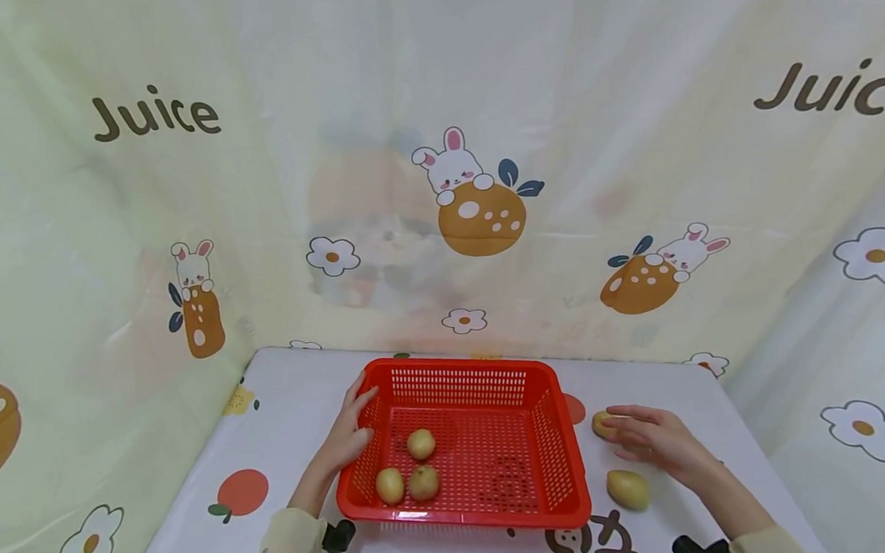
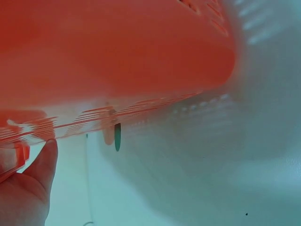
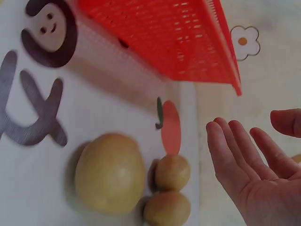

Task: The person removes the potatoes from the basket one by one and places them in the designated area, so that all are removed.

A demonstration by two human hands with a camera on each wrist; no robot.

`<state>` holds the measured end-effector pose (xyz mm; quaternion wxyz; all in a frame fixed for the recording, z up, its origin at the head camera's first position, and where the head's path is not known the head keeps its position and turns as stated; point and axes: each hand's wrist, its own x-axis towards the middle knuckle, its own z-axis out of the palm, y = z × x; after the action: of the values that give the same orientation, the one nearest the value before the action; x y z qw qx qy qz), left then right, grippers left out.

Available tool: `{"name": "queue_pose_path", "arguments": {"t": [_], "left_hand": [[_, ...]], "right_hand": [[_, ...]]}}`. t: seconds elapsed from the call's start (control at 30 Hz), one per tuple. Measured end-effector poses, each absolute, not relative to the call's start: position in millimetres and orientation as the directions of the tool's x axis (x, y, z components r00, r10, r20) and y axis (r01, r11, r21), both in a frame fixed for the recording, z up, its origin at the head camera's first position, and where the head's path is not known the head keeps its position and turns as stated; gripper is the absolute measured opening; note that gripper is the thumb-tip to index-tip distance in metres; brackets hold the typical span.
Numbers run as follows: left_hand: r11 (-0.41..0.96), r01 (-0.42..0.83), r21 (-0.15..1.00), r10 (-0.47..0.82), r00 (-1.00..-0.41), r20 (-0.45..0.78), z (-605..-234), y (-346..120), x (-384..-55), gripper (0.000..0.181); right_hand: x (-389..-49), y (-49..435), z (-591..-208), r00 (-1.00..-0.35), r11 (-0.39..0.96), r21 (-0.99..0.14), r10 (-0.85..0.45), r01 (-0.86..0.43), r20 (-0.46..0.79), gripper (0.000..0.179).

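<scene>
A red plastic basket [image 1: 489, 441] with slotted walls holds three potatoes [image 1: 424, 483] at its left side. My left hand [image 1: 349, 436] grips the basket's left rim, and the left wrist view shows a fingertip [image 2: 49, 146] against its wall. To the right of the basket, my right hand [image 1: 657, 445] hovers over the table with fingers extended and nothing held. Its fingers partly cover a small potato [image 1: 602, 424]. A bigger potato [image 1: 628, 490] lies nearer the front. In the right wrist view, two small potatoes [image 3: 172, 173] lie beside the big potato [image 3: 110, 174].
A white patterned cloth [image 1: 285, 427] covers the table, with printed fruit and flowers. Curtains [image 1: 372, 80] printed with rabbits and "Juice" hang behind and at both sides. Dark wrist straps [image 1: 339, 537] sit on both arms.
</scene>
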<state>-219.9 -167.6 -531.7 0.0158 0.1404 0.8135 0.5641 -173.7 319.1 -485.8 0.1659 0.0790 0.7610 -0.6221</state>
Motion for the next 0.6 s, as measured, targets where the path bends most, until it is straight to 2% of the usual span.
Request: {"name": "queue_pose_path", "arguments": {"t": [0.27, 0.6], "left_hand": [[0.360, 0.241, 0.901, 0.246, -0.956, 0.157, -551, -172, -229, 0.071], [0.350, 0.223, 0.910, 0.249, -0.959, 0.139, -547, -172, -228, 0.072]], "right_hand": [[-183, 290, -478, -0.939, 0.176, -0.934, -0.098, 0.311, -0.331, 0.062], [-194, 261, -467, -0.962, 0.266, -0.934, -0.065, 0.240, -0.265, 0.058]]}}
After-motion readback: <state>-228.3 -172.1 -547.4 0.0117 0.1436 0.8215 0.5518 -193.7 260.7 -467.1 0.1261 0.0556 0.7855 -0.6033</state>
